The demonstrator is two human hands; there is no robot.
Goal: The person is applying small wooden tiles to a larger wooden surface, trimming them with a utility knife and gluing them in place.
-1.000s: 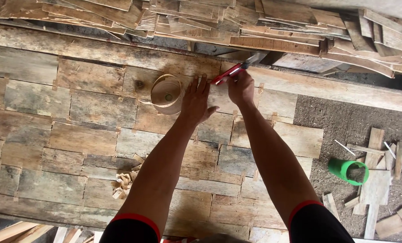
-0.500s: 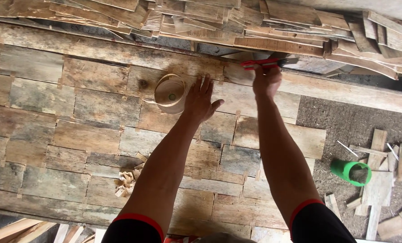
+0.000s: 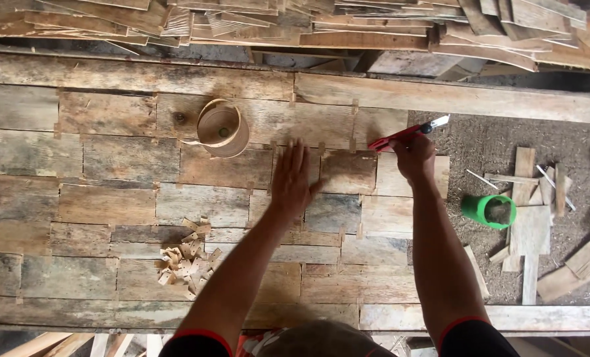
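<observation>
Red-handled utility knife (image 3: 407, 133) gripped in the closed right hand (image 3: 414, 158), blade tip poking up and right past a sheet edge. Left hand (image 3: 292, 182) spread flat, fingers open, holding nothing, pressing the patched wood veneer sheets (image 3: 110, 198) on the surface. Best kept pressed near the cut, fingers out of the blade's path. Further left, a tape roll (image 3: 222, 129) and a heap of small offcuts (image 3: 186, 261). Right, beyond the sheet edge, bare ground with a green cup (image 3: 486, 210) and scrap strips (image 3: 529, 218). Stacked veneer (image 3: 374, 26) crowding the far edge.
</observation>
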